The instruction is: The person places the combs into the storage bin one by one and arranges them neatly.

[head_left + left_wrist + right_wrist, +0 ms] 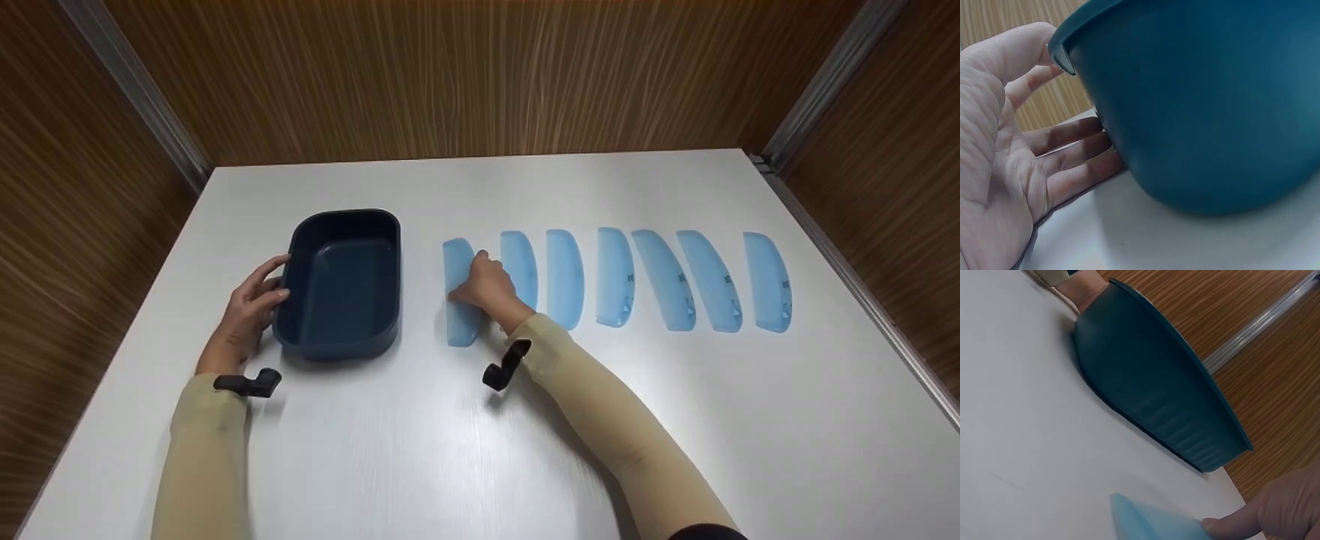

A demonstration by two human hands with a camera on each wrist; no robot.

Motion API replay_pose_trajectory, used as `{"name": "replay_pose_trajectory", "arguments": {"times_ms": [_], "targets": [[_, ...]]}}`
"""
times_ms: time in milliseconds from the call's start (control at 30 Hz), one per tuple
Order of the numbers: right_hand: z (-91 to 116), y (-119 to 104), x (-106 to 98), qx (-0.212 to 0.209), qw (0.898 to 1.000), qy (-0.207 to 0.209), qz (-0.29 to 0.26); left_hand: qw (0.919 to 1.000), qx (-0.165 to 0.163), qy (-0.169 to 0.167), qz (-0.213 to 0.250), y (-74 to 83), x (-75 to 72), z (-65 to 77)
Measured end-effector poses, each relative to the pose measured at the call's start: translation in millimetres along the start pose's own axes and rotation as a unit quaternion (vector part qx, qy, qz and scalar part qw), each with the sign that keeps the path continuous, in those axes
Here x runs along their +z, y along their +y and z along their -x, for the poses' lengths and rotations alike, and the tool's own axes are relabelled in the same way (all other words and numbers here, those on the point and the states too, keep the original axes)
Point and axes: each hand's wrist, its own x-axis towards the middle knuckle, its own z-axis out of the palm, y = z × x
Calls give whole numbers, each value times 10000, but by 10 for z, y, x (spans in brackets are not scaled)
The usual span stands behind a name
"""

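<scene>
L hand (251, 304) is on the L side of a dk blue bin (339, 349): thumb at the rim, other fingers on the outer wall, gripping that side. Bin stands upright, mouth up, on a white tbl (375, 450), L of centre. R hand (489, 286) is clamped on the leftmost blue pc (460, 334), thumb at its L edge; other fingertips mostly hidden in head view. R wrist cam shows one fingertip touching the pc, both partly cut off by the frame. Can't tell if the pc is flat on tbl or slightly raised. Hands are well apart, bin b/w them.

That pc is R of the bin, w/ a gap. Six more translucent lt-blue pcs, each w/ a straighter L edge + curved R edge, run in a row to the R: 2nd pc (519, 255), 3rd pc (565, 277), 4th pc (615, 270), 5th pc (661, 274), 6th pc (707, 274), 7th pc (765, 277). 2nd is part hidden by R hand. 5th + 6th slant, far ends to L. Dark marks vis on 4th–7th, too small to read.

Tan L sleeve (206, 457) + R sleeve (622, 420); blk L mount (247, 384) + R mount (506, 365) at wrists. Wood-grain panel (465, 75) on far side.
</scene>
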Motion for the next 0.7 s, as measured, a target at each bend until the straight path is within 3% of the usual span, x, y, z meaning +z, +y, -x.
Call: {"name": "replay_pose_trajectory", "arguments": {"times_ms": [167,300,567,700], "targets": [[-2,28,17,-220,9977,17,-637,10000,43,-5,18,-7,-3,-6],[-6,61,14,-162,9924,78,-1215,10000,-3,-84,30,-16,9,-11],[-28,104,10,119,9699,-116,-2429,9999,10,-116,-6,-8,23,12],[-29,106,6,320,9509,-346,-3060,10000,18,-82,-47,-38,1,12]]}}
